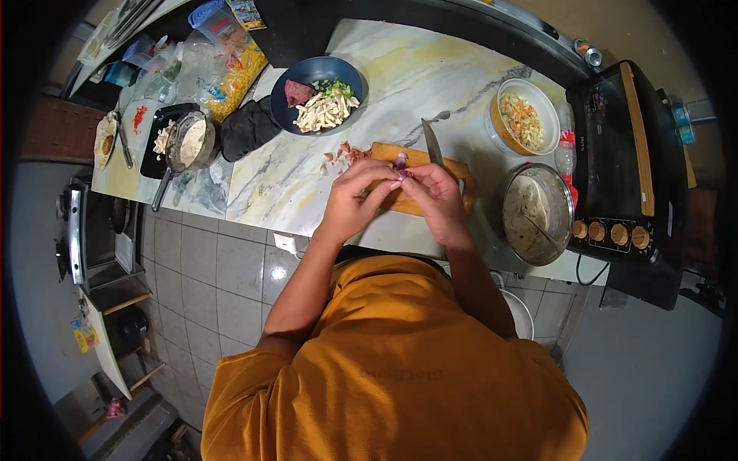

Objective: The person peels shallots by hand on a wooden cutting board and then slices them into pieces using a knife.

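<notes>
Over the wooden cutting board (411,206), my left hand (358,196) and my right hand (438,203) meet, fingertips pinched on a small purple shallot (402,176). Fingers cover much of it. Just beyond my fingertips, another shallot (400,160) lies on the board. A knife (431,141) rests across the board's far side, its blade pointing away and its handle partly hidden by my right hand. To the left of the board, reddish-brown shallot skins (350,154) are scattered on the marble-patterned counter (284,180).
A dark plate (355,77) holds sliced pale pieces, chopped greens and meat. A bowl of chopped vegetables (523,123) and a steel pot (538,211) stand at right, beside a black oven (615,154). A saucepan (191,142) and a pasta bag (234,81) sit at left.
</notes>
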